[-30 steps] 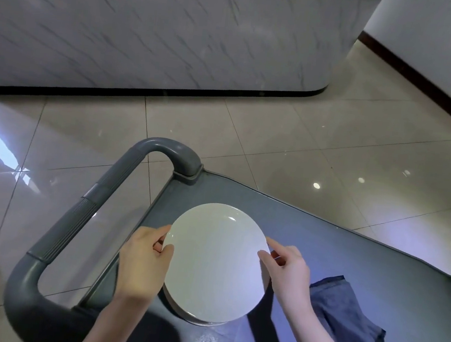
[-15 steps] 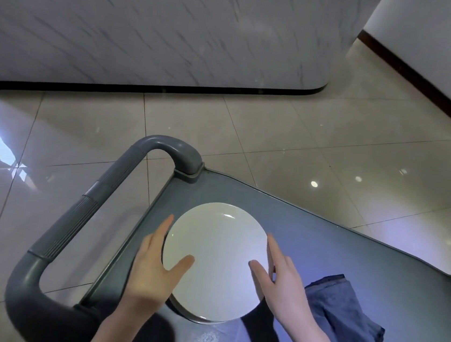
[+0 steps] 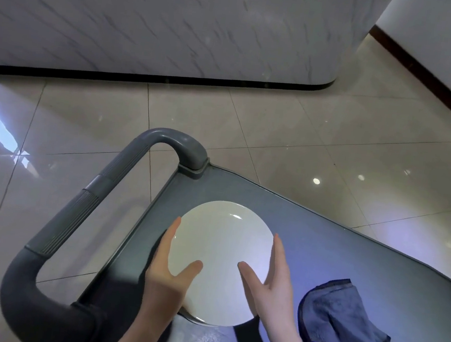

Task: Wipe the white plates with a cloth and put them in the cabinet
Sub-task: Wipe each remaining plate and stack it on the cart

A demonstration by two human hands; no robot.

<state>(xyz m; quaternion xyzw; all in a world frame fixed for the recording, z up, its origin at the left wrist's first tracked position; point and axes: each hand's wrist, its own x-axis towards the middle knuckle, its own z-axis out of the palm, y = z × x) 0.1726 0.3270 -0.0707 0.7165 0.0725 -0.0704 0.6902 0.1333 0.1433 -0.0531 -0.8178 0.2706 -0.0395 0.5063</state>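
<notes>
Tiled floor (image 3: 280, 126), grey cart (image 3: 349, 255), white plate (image 3: 220, 254) on its deck, left hand (image 3: 167, 274) and right hand (image 3: 273, 283) straight-fingered against opposite rims, thumbs on top, blue cloth (image 3: 341, 324) just beside.

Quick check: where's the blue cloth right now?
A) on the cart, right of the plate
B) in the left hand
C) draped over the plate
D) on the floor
A: the blue cloth lies on the grey cart right of the white plate; the left hand and right hand are both on the plate.
</notes>
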